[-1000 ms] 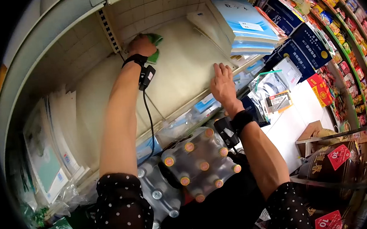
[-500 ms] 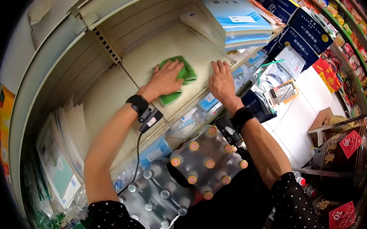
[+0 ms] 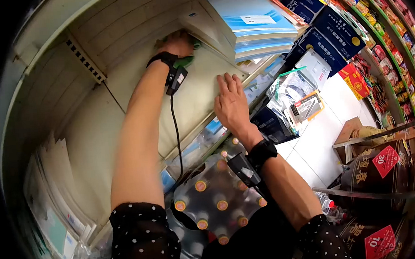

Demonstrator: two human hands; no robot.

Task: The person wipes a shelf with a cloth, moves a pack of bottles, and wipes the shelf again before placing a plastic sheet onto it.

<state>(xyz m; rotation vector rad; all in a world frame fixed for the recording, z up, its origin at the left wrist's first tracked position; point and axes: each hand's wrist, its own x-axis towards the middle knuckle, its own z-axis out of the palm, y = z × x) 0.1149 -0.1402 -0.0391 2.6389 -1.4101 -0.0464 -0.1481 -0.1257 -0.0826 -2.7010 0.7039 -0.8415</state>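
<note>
My left hand (image 3: 178,44) is at the back of the cream shelf board (image 3: 138,96), near the rear panel. It grips a green cloth (image 3: 183,62), which shows in folds around the fingers; the fingertips are partly hidden. My right hand (image 3: 232,103) rests flat near the shelf's front edge, fingers stretched out and holding nothing. Just right of the left hand stands a stack of blue-covered exercise books (image 3: 252,18). Both wrists wear black bands with small devices, and a cable hangs from the left one.
Shrink-wrapped bottles with orange caps (image 3: 222,205) stand below the shelf in front of me. Papers and folders (image 3: 60,188) lean at the shelf's left. Dark blue boxes (image 3: 338,33), clear plastic packets (image 3: 296,92) and large brown jars (image 3: 376,170) occupy the right side.
My left hand has moved with the cloth from the middle of the shelf to its back. My right hand stays near the front edge. The view has shifted slightly.
</note>
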